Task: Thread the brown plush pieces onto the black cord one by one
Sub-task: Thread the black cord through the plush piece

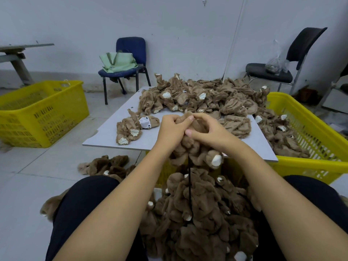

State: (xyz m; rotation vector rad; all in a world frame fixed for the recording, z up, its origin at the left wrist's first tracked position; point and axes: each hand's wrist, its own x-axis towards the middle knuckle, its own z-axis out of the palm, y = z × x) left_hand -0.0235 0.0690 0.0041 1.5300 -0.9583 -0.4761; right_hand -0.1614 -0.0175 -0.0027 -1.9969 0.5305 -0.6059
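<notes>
left hand (172,131): I see fingers curled round the fuzzy brown plush piece (185,117)
right hand (207,131): pinching that piece too
thin black cord (189,185): hangs below the hands into the lap heap (197,213)
loose pile (207,97): on the flat grey board (113,132)

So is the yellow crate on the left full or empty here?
Looks empty: the yellow crate shows bare lattice walls inside with no plush visible, though its floor is partly hidden by the near wall.
</notes>
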